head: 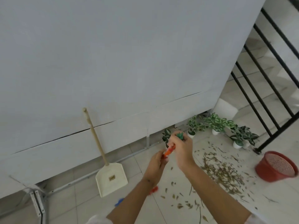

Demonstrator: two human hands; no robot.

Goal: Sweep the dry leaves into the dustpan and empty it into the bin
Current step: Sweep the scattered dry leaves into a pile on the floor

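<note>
Both hands [169,152] grip what looks like a broom handle [169,151].

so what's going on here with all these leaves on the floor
A person is gripping a broom handle with both hands, the right hand above the left hand. Dry leaves lie scattered on the tiled floor, none collected yet. The cream dustpan leans untouched against the wall, and the red bin lies tipped to the right beside the leaves.
</note>
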